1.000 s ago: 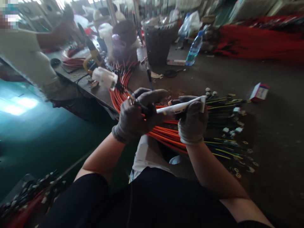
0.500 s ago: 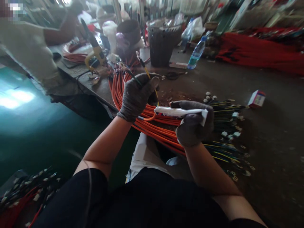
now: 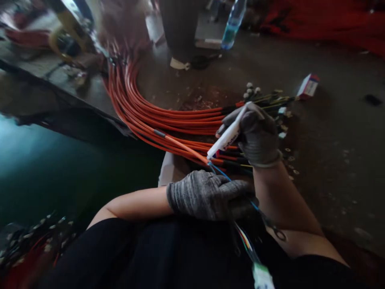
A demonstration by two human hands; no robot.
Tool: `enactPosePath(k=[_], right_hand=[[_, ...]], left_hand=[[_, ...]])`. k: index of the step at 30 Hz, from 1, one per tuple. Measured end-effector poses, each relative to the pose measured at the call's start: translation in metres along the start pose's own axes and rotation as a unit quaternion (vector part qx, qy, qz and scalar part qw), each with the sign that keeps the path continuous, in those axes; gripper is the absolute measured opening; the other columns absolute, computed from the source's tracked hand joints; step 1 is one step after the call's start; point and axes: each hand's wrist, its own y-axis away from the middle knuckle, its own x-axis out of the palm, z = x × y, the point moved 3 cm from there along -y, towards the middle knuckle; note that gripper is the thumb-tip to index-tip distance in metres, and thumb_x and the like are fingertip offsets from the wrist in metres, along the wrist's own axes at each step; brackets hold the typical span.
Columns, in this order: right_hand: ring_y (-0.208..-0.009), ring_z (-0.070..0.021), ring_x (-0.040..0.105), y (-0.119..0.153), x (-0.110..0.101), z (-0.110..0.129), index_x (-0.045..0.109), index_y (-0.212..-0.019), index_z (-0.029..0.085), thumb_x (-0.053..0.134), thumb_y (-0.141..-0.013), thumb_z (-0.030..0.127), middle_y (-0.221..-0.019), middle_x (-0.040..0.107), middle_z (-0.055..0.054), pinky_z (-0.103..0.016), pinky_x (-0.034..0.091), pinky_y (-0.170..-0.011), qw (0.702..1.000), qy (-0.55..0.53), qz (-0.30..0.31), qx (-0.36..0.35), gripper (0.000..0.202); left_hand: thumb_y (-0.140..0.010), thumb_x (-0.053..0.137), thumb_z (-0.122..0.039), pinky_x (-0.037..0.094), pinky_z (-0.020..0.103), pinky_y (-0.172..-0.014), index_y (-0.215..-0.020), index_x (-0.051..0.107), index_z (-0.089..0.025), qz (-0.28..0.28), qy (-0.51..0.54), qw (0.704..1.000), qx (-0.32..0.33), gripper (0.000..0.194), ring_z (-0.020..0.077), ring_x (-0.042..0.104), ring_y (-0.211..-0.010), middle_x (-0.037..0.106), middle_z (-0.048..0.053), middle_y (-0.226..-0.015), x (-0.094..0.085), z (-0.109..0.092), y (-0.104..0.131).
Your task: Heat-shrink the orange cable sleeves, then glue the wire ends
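Note:
My left hand (image 3: 207, 196), in a grey knit glove, is closed round thin wires at the end of an orange cable (image 3: 186, 149). A blue wire (image 3: 221, 171) runs from the cable end into the fingers. Past the hand hang a ring terminal (image 3: 279, 234) and a white-green connector (image 3: 262, 275) on coloured wires. My gloved right hand (image 3: 255, 130) grips a white squeeze tube (image 3: 227, 138) with dark lettering. The tube's nozzle points down at the orange sheath's end, where the wires come out; whether it touches I cannot tell.
A bundle of orange cables (image 3: 144, 106) curves across the dark table (image 3: 333, 160). Their connectors and ring terminals lie beyond my right hand, near a small red-and-white box (image 3: 308, 86). Farther back stand a plastic bottle (image 3: 233, 28) and a dark bucket (image 3: 180, 24).
My view has tipped down. My left hand has come nearer my body and now holds the cable's wire end there. The tube has swung from level to slanting down at the sheath end.

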Motion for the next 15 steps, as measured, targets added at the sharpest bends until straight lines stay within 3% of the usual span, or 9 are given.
enactPosePath(k=[3, 9, 13, 15], right_hand=[[-0.056, -0.0129, 0.065, 0.001, 0.001, 0.005, 0.066, -0.077, 0.021, 0.080, -0.073, 0.052, -0.071, 0.070, 0.002, -0.026, 0.059, -0.051, 0.999, -0.022, 0.034, 0.031, 0.034], [-0.066, -0.0162, 0.070, -0.006, 0.018, 0.013, 0.071, -0.081, 0.019, 0.084, -0.068, 0.026, -0.074, 0.072, -0.001, -0.028, 0.060, -0.057, 0.982, -0.023, 0.155, 0.107, 0.020], [-0.061, -0.0153, 0.067, -0.003, 0.002, 0.013, 0.072, -0.084, 0.022, 0.081, -0.072, 0.043, -0.075, 0.072, 0.000, -0.031, 0.060, -0.057, 0.992, 0.013, 0.127, -0.002, 0.026], [-0.065, -0.0150, 0.067, 0.005, -0.012, 0.007, 0.073, -0.085, 0.022, 0.072, -0.079, 0.054, -0.080, 0.072, -0.002, -0.034, 0.061, -0.065, 0.996, 0.057, 0.059, -0.034, 0.032]], left_hand=[[-0.096, 0.051, -0.044, 0.050, 0.025, -0.048, -0.104, 0.071, -0.018, 0.026, -0.044, 0.997, 0.062, 0.034, 0.0142, 0.067, -0.061, 0.076, 0.004, -0.083, 0.019, -0.005, -0.006], [-0.097, 0.048, -0.041, 0.054, 0.028, -0.055, -0.111, 0.069, -0.019, 0.095, -0.071, 0.991, 0.064, 0.034, 0.0169, 0.069, -0.071, 0.076, 0.007, -0.094, 0.021, -0.002, -0.010], [-0.097, 0.046, -0.044, 0.050, 0.025, -0.049, -0.106, 0.071, -0.020, 0.085, -0.069, 0.992, 0.062, 0.036, 0.0143, 0.065, -0.061, 0.075, 0.007, -0.087, 0.015, -0.005, -0.011], [-0.095, 0.051, -0.045, 0.051, 0.024, -0.053, -0.108, 0.071, -0.023, 0.077, -0.070, 0.992, 0.071, 0.033, 0.0145, 0.066, -0.066, 0.075, 0.008, -0.095, 0.007, -0.004, -0.025]])
